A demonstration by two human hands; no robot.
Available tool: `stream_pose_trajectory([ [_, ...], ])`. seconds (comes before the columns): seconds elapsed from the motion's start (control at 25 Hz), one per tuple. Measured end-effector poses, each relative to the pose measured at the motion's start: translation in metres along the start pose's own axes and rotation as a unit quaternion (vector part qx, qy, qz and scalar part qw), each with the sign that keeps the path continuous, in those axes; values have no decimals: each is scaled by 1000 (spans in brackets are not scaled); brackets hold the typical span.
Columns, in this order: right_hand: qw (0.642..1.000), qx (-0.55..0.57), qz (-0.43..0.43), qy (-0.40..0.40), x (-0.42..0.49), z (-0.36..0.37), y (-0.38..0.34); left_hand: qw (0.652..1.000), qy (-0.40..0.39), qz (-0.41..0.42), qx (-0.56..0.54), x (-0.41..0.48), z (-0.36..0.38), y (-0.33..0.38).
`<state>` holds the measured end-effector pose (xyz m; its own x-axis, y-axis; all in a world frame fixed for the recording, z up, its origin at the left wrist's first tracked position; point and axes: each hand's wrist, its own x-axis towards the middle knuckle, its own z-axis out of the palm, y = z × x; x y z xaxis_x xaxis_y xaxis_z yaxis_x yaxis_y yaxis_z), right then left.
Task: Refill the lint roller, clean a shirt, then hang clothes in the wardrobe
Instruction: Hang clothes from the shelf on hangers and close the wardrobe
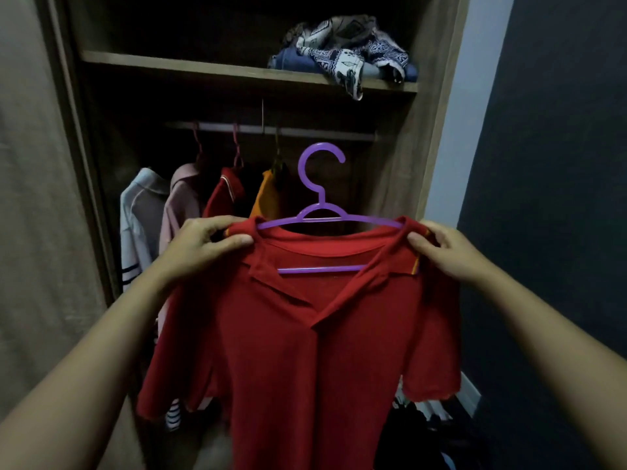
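Pinches red polo shirt point(305, 351) with left hand point(200, 245) at 9 o'clock, right hand point(448, 256) at 3. Holds purple hanger point(320, 184) under clothes rail point(305, 130) at 12.

Legible text: none. On the red shirt point(305, 351), gripped at the shoulders by the left hand point(200, 247) and right hand point(448, 252), no readable label or print. The patterned cloth point(346, 45) above the hands shows pattern only, no lettering.

Right of centre, the rail point(271, 129) is bare beyond the orange garment point(268, 198); hung clothes point(183, 205) crowd its left stretch.
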<state>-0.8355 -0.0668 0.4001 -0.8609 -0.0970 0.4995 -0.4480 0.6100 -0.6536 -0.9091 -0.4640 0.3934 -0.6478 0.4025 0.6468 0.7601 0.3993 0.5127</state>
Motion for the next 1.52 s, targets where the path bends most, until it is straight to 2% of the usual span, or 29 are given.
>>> stream_pose_trajectory([
  [0.04,1000,27,10,13,1,3,0,1000,-9,2,24,0,-1,0],
  [0.12,999,6,28,24,3,8,-4,999,-2,-7,52,1,-2,-1],
  [0.2,992,-123,36,15,10,12,-11,998,26,-20,55,-2,-2,-2],
  [0.28,949,-311,53,-26,17,20,-22,998,27,-46,28,-6,-4,-1],
  [0.32,932,-356,57,-44,21,27,-27,998,21,-59,17,-8,-6,1],
  [0.36,929,-360,57,-60,25,36,-33,998,17,-66,12,-9,-8,3],
  [0.44,944,-320,49,-69,32,53,-45,997,30,-62,40,-8,-13,11],
  [0.56,965,-260,-16,-21,44,80,-60,977,106,-55,174,-4,-11,27],
  [0.6,981,-193,-13,-24,51,90,-67,962,138,-53,230,-2,-6,33],
  [0.68,997,9,62,-53,66,107,-83,932,162,-62,319,9,13,45],
  [0.76,968,201,140,-56,85,117,-94,917,134,-85,366,24,36,52],
  [0.88,920,325,221,-4,120,120,-89,921,95,-111,360,43,62,49],
  [0.96,908,344,238,27,142,120,-73,934,84,-121,325,56,69,41],
  [1.04,899,359,245,53,164,124,-58,944,107,-132,283,80,67,27],
  [1.16,912,343,209,81,196,129,-41,955,128,-163,212,137,54,-15],
  [1.32,943,266,163,114,243,123,-29,959,11,-265,100,191,51,-61],
  [1.4,951,232,152,134,272,116,-24,961,-29,-269,63,201,59,-77],
  [1.52,957,189,161,147,305,108,-22,969,-45,-238,59,209,65,-93],
])
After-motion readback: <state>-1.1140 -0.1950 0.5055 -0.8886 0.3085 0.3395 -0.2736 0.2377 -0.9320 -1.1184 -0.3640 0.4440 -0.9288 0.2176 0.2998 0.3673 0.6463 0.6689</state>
